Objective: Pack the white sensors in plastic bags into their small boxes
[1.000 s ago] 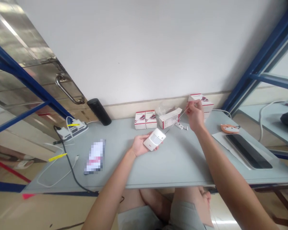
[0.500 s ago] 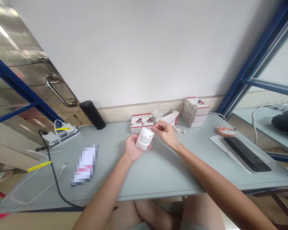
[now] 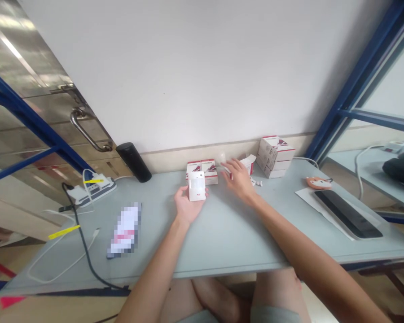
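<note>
My left hand [image 3: 189,205] holds up a white motion sensor [image 3: 197,188] with a curved front window and a small red mark low on its face. The fingers wrap round its sides and back. My right hand [image 3: 239,180] is apart from the sensor, palm down with its fingers spread. It hovers by an open white and red box [image 3: 249,162] and partly covers it. Clear plastic wrap [image 3: 222,158] lies beside that box, just beyond the fingertips. Small white parts [image 3: 256,182] lie on the table to the right of this hand.
Two closed boxes [image 3: 208,167] stand behind the sensor, and stacked boxes [image 3: 275,157] stand further right. A black cylinder [image 3: 133,162], a power strip [image 3: 96,190] with cables and a blurred-out item [image 3: 125,231] are on the left. At right are an orange mouse-like object [image 3: 319,182] and a dark slab [image 3: 348,213].
My right hand has left the sensor's top edge, moved right and spread its fingers. My left hand has turned the sensor more upright and raised it slightly.
</note>
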A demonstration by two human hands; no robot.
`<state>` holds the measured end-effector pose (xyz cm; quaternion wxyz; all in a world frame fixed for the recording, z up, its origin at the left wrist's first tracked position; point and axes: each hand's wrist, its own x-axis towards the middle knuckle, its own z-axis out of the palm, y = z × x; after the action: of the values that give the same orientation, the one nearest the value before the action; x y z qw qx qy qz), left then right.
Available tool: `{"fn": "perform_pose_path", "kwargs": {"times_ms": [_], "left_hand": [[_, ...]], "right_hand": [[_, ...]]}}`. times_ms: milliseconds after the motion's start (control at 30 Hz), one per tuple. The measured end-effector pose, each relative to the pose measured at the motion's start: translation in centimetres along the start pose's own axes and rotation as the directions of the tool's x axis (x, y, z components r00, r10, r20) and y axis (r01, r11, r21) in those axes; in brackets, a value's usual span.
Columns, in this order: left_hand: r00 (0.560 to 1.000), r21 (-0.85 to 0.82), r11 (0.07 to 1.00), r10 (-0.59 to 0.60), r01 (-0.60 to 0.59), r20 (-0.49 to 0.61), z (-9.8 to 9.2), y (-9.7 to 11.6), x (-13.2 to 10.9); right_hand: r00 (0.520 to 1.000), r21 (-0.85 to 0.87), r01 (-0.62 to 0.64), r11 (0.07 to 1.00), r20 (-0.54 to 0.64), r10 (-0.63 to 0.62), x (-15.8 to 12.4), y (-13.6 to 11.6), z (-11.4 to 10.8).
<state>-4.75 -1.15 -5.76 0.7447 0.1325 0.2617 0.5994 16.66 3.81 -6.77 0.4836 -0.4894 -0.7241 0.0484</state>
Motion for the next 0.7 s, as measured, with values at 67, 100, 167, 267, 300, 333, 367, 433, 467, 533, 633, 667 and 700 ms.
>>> {"fn": "perform_pose_path", "kwargs": {"times_ms": [67, 100, 167, 267, 300, 333, 367, 433, 467, 533, 633, 667, 700], "left_hand": [[1.0, 0.018, 1.0, -0.004, 0.004, 0.003, 0.0, 0.0, -0.1], [1.0, 0.035, 0.999, -0.011, 0.01, 0.012, 0.1, -0.1, -0.2], [0.999, 0.08, 0.996, -0.038, 0.035, 0.039, 0.2, -0.3, -0.3], [0.991, 0.14, 0.986, -0.103, 0.091, 0.085, 0.3, -0.6, -0.4], [0.987, 0.156, 0.982, -0.126, 0.109, 0.099, 0.4, -0.7, -0.4], [0.983, 0.172, 0.977, -0.146, 0.125, 0.115, 0.4, -0.8, -0.4], [0.978, 0.187, 0.973, -0.163, 0.137, 0.132, 0.5, -0.9, -0.5], [0.969, 0.218, 0.964, -0.187, 0.15, 0.161, 0.6, -1.1, -0.5], [0.966, 0.232, 0.961, -0.192, 0.15, 0.174, 0.6, -1.3, -0.6], [0.958, 0.263, 0.953, -0.207, 0.151, 0.197, 0.6, -1.5, -0.5], [0.947, 0.308, 0.939, -0.228, 0.152, 0.227, 0.4, -2.0, -0.4], [0.947, 0.316, 0.937, -0.226, 0.147, 0.229, 0.4, -2.1, -0.4], [0.95, 0.319, 0.937, -0.217, 0.139, 0.225, 0.3, -2.2, -0.4]], "right_hand": [[0.99, 0.246, -0.063, 0.967, -0.109, 0.092, 0.6, -0.8, -0.9], [0.975, 0.393, -0.107, 0.913, -0.137, 0.173, 0.8, -1.2, -1.4], [0.93, 0.65, -0.202, 0.733, -0.107, 0.352, 1.3, -1.9, -2.3], [0.851, 0.806, -0.312, 0.503, 0.002, 0.525, 1.8, -1.9, -2.8], [0.83, 0.825, -0.328, 0.461, 0.019, 0.558, 1.9, -1.7, -2.7], [0.811, 0.84, -0.337, 0.425, 0.029, 0.585, 1.9, -1.4, -2.6], [0.794, 0.855, -0.339, 0.391, 0.037, 0.607, 1.9, -1.2, -2.5], [0.768, 0.882, -0.328, 0.339, 0.04, 0.639, 1.9, -0.8, -2.2], [0.761, 0.887, -0.32, 0.333, 0.032, 0.648, 1.9, -0.7, -2.0], [0.76, 0.882, -0.31, 0.356, 0.005, 0.649, 1.7, -0.9, -1.8], [0.777, 0.869, -0.321, 0.377, 0.014, 0.629, 1.3, -1.6, -1.5], [0.783, 0.868, -0.331, 0.37, 0.034, 0.622, 1.1, -2.0, -1.4], [0.787, 0.867, -0.342, 0.362, 0.053, 0.615, 1.0, -2.3, -1.3]]}}
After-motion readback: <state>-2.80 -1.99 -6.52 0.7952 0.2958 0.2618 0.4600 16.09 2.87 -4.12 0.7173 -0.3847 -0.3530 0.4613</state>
